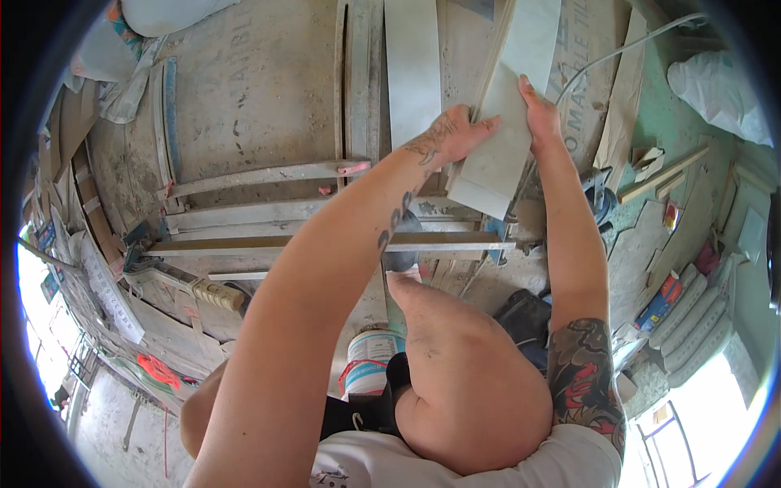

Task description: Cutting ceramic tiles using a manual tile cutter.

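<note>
A long pale tile strip (506,150) lies slanting on top of one or more similar strips at the upper right of the middle. My left hand (464,137) grips its left edge, the thumb lying over the top face and the other fingers hidden beneath. At the opposite edge, my right hand (540,118) holds the strip from the side with its fingers pointing away from me. Another whitish strip (413,73) lies flat to the left of my hands.
A long straight bar (325,242) runs crosswise nearer me, with a wooden-handled clamp (215,293) at its left. Metal frame rails (358,73) stand left of the strips. A grey cable (618,50) curves on the right. Below are a bucket (370,362) and my bent leg.
</note>
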